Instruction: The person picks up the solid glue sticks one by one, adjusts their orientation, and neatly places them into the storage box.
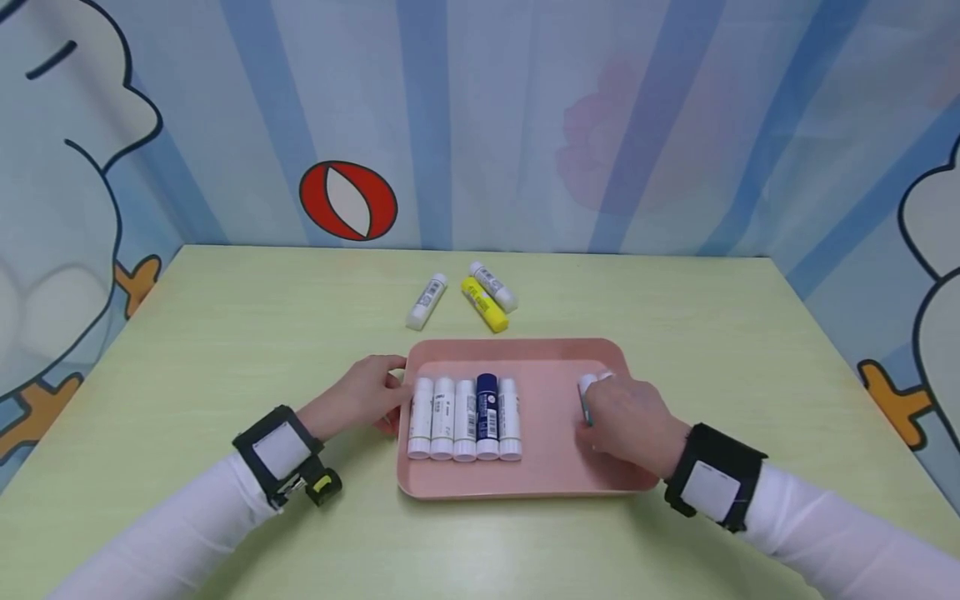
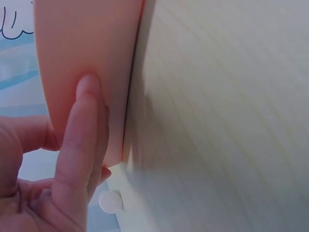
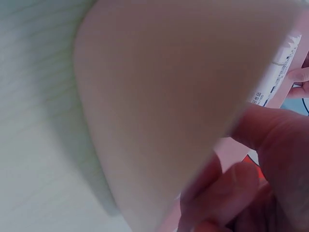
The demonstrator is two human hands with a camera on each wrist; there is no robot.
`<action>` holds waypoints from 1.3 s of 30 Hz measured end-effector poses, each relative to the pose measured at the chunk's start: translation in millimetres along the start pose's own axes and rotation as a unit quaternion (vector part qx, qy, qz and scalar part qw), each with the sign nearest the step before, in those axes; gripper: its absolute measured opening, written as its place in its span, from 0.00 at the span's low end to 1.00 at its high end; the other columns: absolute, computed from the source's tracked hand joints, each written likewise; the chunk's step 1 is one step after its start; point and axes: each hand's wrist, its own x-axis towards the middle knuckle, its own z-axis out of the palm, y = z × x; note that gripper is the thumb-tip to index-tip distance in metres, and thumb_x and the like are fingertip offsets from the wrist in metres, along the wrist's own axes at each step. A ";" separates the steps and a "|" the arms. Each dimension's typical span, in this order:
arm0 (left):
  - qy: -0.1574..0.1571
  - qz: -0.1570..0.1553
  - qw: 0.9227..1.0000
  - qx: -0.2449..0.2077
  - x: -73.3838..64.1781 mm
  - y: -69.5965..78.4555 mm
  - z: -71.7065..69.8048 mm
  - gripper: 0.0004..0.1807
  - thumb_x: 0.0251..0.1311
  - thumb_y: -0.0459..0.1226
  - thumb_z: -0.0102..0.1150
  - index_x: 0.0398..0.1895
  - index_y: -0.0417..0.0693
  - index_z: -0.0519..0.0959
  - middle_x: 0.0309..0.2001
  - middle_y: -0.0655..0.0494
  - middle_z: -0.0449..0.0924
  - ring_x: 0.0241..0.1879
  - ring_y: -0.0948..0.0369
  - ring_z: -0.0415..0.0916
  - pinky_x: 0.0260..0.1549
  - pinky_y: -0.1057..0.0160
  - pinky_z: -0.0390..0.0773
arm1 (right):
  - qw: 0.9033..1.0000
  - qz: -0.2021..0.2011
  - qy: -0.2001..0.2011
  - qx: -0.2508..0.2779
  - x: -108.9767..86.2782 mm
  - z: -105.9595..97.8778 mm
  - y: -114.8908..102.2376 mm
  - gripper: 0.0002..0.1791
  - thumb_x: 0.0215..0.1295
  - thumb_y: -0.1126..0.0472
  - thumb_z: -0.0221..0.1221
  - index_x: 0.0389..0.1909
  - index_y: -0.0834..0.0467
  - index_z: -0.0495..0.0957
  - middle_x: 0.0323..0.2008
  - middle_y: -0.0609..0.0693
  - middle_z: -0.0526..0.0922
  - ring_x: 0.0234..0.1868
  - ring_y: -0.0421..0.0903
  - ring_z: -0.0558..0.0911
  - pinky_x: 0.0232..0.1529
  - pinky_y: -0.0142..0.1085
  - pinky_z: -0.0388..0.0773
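My left hand holds the left rim of a pink tray. In the left wrist view, its fingers lie against the tray's outer wall while the thumb reaches over the rim. At the tray's right end, my right hand grips a white glue stick, mostly hidden by the fingers. Another white end shows beside it; whether it is held too is unclear. Several glue sticks stand side by side in a row at the tray's left: white ones and one dark blue one.
Beyond the tray's far edge lie a white glue stick, a yellow glue stick and a second white glue stick touching or close to the yellow one. A printed cloth backdrop rises behind the pale table.
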 end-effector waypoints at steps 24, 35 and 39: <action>-0.003 0.007 0.999 0.032 -0.2 4.9 0.0 0.27 0.66 0.29 0.52 0.67 0.30 0.63 0.34 0.46 0.80 0.21 0.59 0.79 0.22 0.62 0.80 | 0.987 0.043 0.102 0.116 -16.7 -20.9 41.6 0.18 0.67 0.54 0.60 0.19 0.57 0.71 0.12 0.46 0.65 0.14 0.43 0.65 0.17 0.35 0.60; 0.000 0.020 0.999 0.027 -0.5 3.0 -0.5 0.25 0.65 0.29 0.53 0.65 0.31 0.66 0.32 0.47 0.80 0.20 0.59 0.79 0.21 0.61 0.80 | 0.978 0.086 0.079 0.171 -17.9 -1.7 61.3 0.17 0.69 0.55 0.57 0.41 0.68 0.74 0.15 0.48 0.72 0.15 0.43 0.71 0.17 0.36 0.67; -0.010 0.014 0.999 0.030 0.3 3.2 -2.2 0.27 0.65 0.29 0.53 0.67 0.30 0.64 0.33 0.47 0.80 0.21 0.58 0.79 0.22 0.61 0.81 | 0.975 0.095 0.048 0.197 -15.9 9.2 61.6 0.18 0.71 0.57 0.54 0.47 0.70 0.74 0.17 0.48 0.74 0.17 0.43 0.72 0.18 0.36 0.69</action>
